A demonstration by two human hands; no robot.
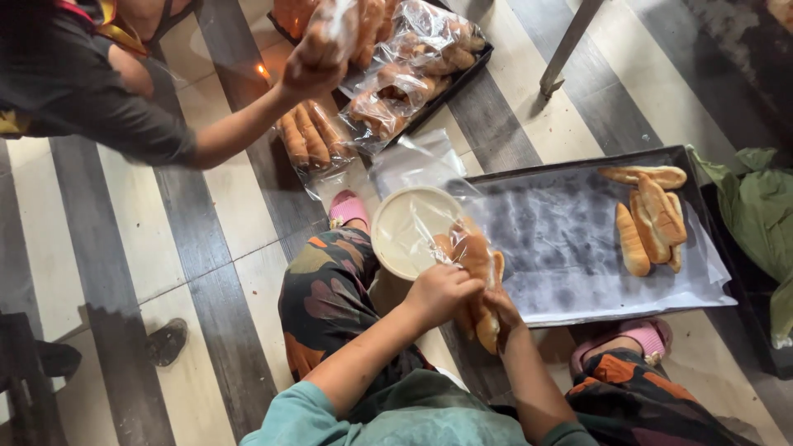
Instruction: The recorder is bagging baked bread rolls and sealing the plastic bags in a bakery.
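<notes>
Right now both of the person's hands meet over the near-left corner of the dark baking tray [578,161], working on a clear plastic bag of long bread rolls [475,256]. The left hand [440,291] is clenched around the bag where the plastic gathers, just left of the rolls. The right hand [498,314] grasps the near end of the bundle from underneath; its fingers are mostly hidden behind the bread.

The bundle's long axis runs near to far, tilted slightly left at the far end, so the rolls point away from the person and toward a round pale lid [409,231] that lies just left of the bag's far end. The left hand is the nearer one to that lid and to the loose plastic.

Well apart, at the far right of the tray's paper lining, a small heap of unbagged rolls [652,219] lies, mostly lengthwise near to far.

At far left another person's hand [314,66] holds a filled bag above a second tray [471,66] of bagged bread.
</notes>
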